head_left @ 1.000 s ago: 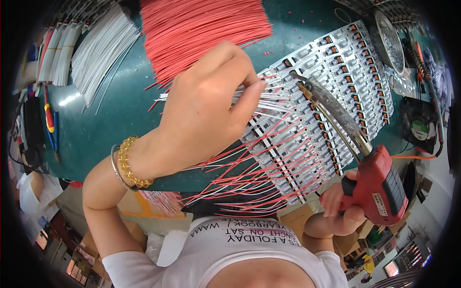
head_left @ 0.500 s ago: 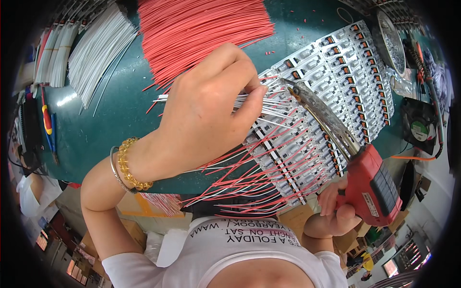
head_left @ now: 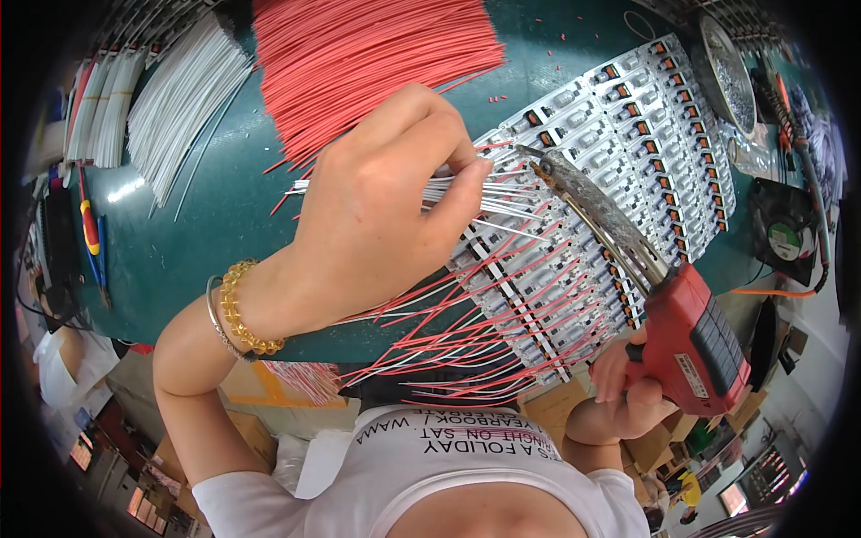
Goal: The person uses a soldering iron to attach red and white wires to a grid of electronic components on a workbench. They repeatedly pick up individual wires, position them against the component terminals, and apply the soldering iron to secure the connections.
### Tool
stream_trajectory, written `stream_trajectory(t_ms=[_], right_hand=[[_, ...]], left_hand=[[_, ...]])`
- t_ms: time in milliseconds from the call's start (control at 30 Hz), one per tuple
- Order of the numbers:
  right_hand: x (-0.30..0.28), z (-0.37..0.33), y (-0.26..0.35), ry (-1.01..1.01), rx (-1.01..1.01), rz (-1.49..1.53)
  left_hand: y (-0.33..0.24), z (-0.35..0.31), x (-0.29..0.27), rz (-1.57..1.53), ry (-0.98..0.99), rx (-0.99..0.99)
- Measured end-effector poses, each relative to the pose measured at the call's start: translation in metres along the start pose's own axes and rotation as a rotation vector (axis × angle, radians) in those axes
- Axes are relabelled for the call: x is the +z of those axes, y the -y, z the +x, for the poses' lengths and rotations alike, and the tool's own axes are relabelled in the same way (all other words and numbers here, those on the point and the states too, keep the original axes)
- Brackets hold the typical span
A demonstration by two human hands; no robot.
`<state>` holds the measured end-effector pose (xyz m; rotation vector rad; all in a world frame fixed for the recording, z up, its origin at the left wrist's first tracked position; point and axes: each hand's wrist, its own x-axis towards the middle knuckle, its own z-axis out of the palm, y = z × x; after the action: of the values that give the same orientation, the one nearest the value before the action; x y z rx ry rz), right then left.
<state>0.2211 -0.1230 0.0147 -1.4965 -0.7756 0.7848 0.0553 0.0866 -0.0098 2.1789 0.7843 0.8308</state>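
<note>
My left hand (head_left: 377,193) is closed in a pinch around a bunch of thin white wires (head_left: 507,204). Beyond its fingertips, a short red wire end (head_left: 493,144) sits beside the metal tip of a red soldering gun (head_left: 695,345). My right hand (head_left: 632,386) grips that gun by its handle, with the tip over the upper left edge of a panel of small circuit boards (head_left: 619,134). Red and white wires (head_left: 448,345) stick out from the panel's near rows toward me. Whether the tip touches a board, I cannot tell.
A wide pile of red wires (head_left: 377,63) lies at the far side of the green table (head_left: 215,260). White wires (head_left: 184,99) are stacked to its left. Screwdriver-like tools (head_left: 90,229) lie far left; a metal dish (head_left: 728,76) and a black fan (head_left: 782,229) stand right.
My left hand with the white wires and the soldering gun's tip have both shifted slightly left. The panel has barely moved.
</note>
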Motion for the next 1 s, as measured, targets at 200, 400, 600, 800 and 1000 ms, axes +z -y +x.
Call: stream_trajectory(t_ms=[200,400,600,800,1000], right_hand=[[0.000,-0.002,0.000,-0.004,-0.025,-0.051],[-0.010,0.000,-0.003,0.090,-0.039,-0.014],[-0.008,-0.008,-0.005,0.066,0.003,0.018],[-0.010,-0.014,-0.003,-0.020,0.035,0.087],[-0.025,-0.014,-0.013,0.104,0.039,0.127]], left_hand=[[-0.001,0.000,0.000,0.019,0.009,-0.012],[-0.003,0.000,-0.001,0.046,0.023,-0.015],[-0.001,-0.001,0.000,0.062,0.005,0.029],[-0.019,-0.001,-0.004,0.055,0.067,-0.061],[-0.016,-0.003,0.006,0.130,-0.007,0.031]])
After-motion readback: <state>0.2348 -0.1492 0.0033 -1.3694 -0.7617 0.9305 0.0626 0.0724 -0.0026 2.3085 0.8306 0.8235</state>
